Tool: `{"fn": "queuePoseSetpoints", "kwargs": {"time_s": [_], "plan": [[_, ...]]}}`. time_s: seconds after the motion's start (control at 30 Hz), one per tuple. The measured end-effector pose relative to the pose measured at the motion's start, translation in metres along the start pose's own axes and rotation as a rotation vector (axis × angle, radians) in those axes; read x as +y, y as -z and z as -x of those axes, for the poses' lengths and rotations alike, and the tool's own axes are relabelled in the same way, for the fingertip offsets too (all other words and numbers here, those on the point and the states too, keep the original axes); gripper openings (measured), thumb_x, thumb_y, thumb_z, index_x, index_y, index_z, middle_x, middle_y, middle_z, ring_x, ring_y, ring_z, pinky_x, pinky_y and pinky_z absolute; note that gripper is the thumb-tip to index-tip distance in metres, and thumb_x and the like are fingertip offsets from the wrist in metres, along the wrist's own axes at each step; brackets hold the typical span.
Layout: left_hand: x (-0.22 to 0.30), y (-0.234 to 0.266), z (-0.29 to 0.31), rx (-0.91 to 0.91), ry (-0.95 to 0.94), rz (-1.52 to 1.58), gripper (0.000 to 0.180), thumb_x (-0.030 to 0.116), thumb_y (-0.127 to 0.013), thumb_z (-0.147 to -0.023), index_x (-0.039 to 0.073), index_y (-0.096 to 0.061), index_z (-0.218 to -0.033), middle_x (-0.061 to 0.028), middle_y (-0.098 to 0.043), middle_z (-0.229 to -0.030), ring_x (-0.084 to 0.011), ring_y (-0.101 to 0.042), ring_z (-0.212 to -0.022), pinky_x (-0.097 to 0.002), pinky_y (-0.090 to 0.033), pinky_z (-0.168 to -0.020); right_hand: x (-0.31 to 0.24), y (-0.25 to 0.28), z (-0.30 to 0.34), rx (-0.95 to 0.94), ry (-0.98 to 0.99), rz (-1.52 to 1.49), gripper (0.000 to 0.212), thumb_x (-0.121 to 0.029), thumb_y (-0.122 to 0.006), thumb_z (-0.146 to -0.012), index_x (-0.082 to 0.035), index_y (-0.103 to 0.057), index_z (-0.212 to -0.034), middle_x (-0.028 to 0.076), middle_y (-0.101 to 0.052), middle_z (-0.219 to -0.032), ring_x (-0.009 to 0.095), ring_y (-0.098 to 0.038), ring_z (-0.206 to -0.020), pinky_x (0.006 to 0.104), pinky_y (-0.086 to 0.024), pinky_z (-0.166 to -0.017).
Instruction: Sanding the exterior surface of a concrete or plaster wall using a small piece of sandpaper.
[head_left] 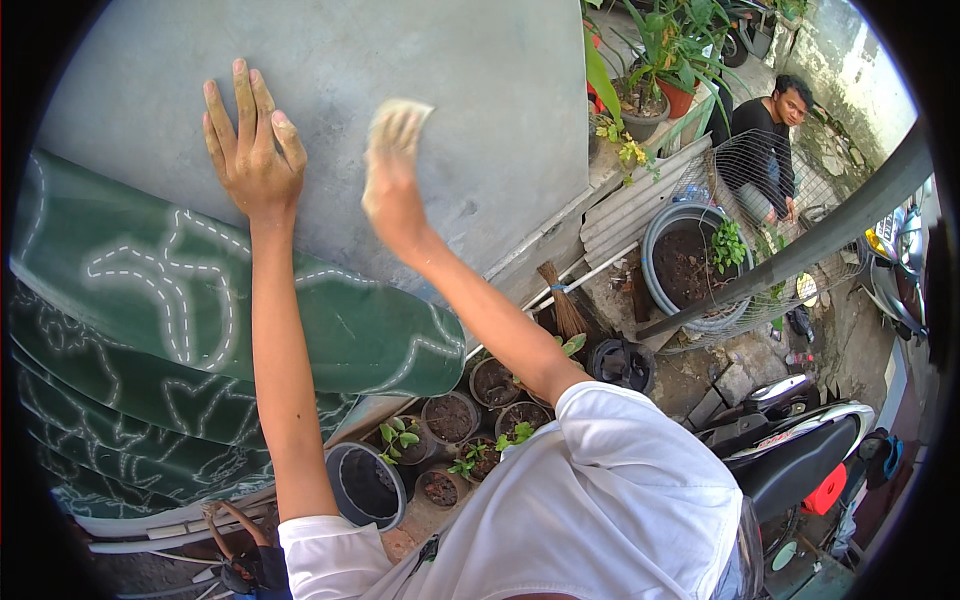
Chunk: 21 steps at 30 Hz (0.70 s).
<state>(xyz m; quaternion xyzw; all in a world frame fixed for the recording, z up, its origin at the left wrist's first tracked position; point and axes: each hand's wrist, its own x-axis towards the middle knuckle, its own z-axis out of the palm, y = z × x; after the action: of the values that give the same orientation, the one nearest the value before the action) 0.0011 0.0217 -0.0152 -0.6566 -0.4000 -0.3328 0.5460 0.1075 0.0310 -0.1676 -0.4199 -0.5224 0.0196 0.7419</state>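
Note:
My left hand lies flat on a smooth grey wall panel, fingers stretched out and dusty. To its right, my right hand is blurred by motion against the same surface. Its fingers press on a thin pale beige sheet, whose corner sticks out past the fingertips. Whether the sheet is cloth or sandpaper I cannot tell. Under my left forearm bulges a dark green tarpaulin with white dashed outlines, folded in thick rolls along the panel's lower edge.
Several potted plants and an empty-looking dark bucket stand below. Right of them are a broom, a large grey planter, wire mesh and a parked motorcycle. One person sits at the upper right; another is at the lower left.

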Motion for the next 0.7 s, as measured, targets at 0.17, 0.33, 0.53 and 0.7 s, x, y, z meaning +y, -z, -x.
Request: {"fn": "queuePoseSetpoints", "kwargs": {"time_s": [0.17,0.33,0.53,0.7], "plan": [[-0.004,0.002,0.003,0.003,-0.008,-0.002,0.051,0.024,-0.038,-0.106,0.009,-0.064,-0.148,-0.0004,-0.051,-0.163,-0.0336,-0.038,-0.156,-0.0498,-0.031,-0.126,0.037,0.012,-0.039,-0.021,0.163,-0.028,0.062,0.011,-0.047,-0.098,0.016,-0.028,-0.157,0.047,-0.025,-0.160,0.064,-0.016,-0.152,0.0631,-0.019,-0.129],[0.003,0.003,-0.002,-0.020,-0.003,-0.010,0.052,0.024,-0.037,-0.107,0.008,-0.063,-0.148,-0.0011,-0.051,-0.164,-0.0349,-0.037,-0.156,-0.0501,-0.031,-0.126,0.016,0.014,-0.025,0.051,0.108,0.011,0.069,0.013,-0.049,-0.093,0.015,-0.029,-0.159,0.041,-0.028,-0.163,0.058,-0.021,-0.154,0.0595,-0.020,-0.130],[-0.005,0.007,0.006,-0.017,-0.009,-0.022,0.051,0.023,-0.039,-0.105,0.008,-0.065,-0.146,0.0007,-0.052,-0.163,-0.0341,-0.040,-0.155,-0.0482,-0.033,-0.125,0.105,0.041,-0.006,-0.032,0.081,0.111,0.071,0.016,-0.046,-0.089,0.013,-0.031,-0.159,0.033,-0.025,-0.168,0.049,-0.022,-0.158,0.0509,-0.020,-0.133],[0.008,0.003,-0.005,-0.008,-0.011,0.007,0.053,0.023,-0.033,-0.108,0.007,-0.059,-0.151,-0.0020,-0.048,-0.165,-0.0344,-0.036,-0.157,-0.0493,-0.028,-0.127,0.236,0.112,-0.052,0.279,-0.502,0.114,0.048,0.001,-0.045,-0.100,0.013,-0.050,-0.146,0.038,-0.053,-0.146,0.047,-0.047,-0.144,0.0496,-0.035,-0.125]]}}
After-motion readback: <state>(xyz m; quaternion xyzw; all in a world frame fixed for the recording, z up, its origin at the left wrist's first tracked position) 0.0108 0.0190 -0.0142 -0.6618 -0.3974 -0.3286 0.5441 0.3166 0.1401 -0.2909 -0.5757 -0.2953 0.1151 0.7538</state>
